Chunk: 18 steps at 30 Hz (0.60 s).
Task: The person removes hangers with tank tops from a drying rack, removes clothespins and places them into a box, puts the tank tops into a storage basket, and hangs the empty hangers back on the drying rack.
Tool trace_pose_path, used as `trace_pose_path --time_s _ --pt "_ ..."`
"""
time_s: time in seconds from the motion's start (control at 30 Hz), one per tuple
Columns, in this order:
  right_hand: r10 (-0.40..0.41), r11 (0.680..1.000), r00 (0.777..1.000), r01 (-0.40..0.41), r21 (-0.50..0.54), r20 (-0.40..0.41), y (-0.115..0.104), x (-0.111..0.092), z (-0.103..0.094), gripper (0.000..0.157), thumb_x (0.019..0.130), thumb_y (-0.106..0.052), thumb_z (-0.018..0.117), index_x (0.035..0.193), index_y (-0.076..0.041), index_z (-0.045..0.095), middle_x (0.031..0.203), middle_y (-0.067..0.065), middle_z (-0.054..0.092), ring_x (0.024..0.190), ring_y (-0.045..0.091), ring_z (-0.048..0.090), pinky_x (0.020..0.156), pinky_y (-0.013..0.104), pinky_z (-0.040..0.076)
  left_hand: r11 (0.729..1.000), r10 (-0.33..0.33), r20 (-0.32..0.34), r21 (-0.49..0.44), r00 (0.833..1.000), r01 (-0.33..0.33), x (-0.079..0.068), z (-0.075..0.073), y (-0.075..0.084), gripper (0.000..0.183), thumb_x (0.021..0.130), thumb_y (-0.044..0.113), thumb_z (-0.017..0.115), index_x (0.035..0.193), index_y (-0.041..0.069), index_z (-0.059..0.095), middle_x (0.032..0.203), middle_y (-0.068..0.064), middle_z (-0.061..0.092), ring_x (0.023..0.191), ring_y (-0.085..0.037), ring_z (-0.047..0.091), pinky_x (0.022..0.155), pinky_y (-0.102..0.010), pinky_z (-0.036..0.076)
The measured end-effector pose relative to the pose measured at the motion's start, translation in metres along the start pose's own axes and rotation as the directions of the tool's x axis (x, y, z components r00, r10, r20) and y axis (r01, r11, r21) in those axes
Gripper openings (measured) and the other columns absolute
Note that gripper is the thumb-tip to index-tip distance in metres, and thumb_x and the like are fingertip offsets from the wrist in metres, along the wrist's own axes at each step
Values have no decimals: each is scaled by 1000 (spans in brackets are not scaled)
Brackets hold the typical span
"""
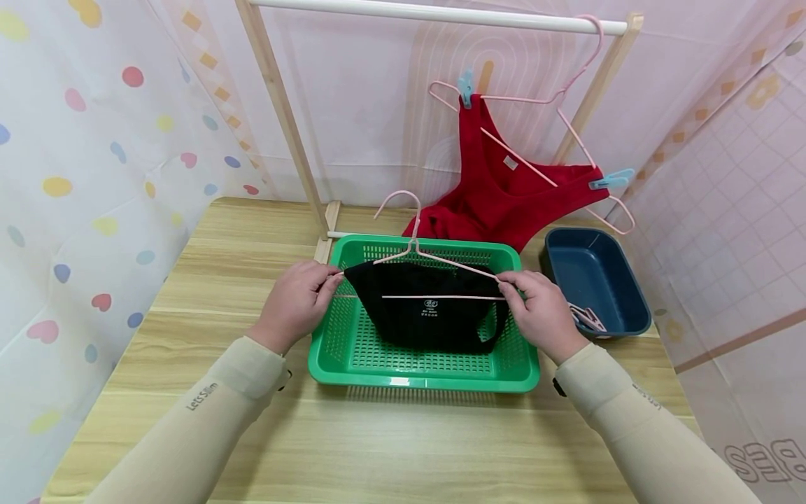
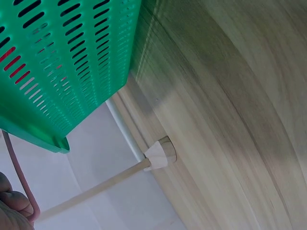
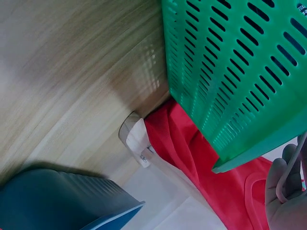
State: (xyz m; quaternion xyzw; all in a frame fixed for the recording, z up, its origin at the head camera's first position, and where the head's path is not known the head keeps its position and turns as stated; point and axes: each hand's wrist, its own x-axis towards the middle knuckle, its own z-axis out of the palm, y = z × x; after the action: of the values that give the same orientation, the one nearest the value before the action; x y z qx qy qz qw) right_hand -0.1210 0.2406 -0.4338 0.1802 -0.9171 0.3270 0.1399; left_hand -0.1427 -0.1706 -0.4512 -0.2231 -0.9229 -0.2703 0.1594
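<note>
A pink hanger [image 1: 441, 297] is held over the green basket [image 1: 422, 383], its hook pointing up and away. My left hand [image 1: 301, 299] pinches the hanger's left end between thumb and fingers. At the other end, my right hand [image 1: 540, 308] pinches the hanger's right arm. A black garment [image 1: 428, 329] with a small white print hangs from the hanger into the basket. Its left strap lies over the left arm; a loop of the other strap shows below my right hand. Both wrist views catch mostly the basket's outer wall, with fingers at the edge.
Behind the basket stands a wood-framed rack with a white rail [image 1: 441, 10]. From it hangs a red tank top [image 1: 504, 189] on another pink hanger, clipped by two blue clothespins [image 1: 466, 87]. A dark blue bin [image 1: 595, 269] with pink clips [image 1: 587, 317] sits at right.
</note>
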Motion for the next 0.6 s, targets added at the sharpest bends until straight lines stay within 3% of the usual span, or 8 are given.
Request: trace_pose_path --time_s 0.27,0.6 --pt "-20 1000 1000 20 -7 -10 2 -2 -1 17 104 -12 67 115 -4 77 107 11 78 103 30 68 88 52 55 1000 7 24 -17 1000 -6 1 1 4 29 109 23 57 118 1 74 109 -16 76 104 -35 69 99 -54 52" --pt "-1 1000 1000 1 -19 -4 4 -8 0 16 104 -12 67 113 -4 77 96 7 75 87 20 62 75 41 52 1000 25 16 -16 1000 -25 3 5 8 29 106 27 62 121 4 73 95 -11 75 87 -28 67 92 -53 52"
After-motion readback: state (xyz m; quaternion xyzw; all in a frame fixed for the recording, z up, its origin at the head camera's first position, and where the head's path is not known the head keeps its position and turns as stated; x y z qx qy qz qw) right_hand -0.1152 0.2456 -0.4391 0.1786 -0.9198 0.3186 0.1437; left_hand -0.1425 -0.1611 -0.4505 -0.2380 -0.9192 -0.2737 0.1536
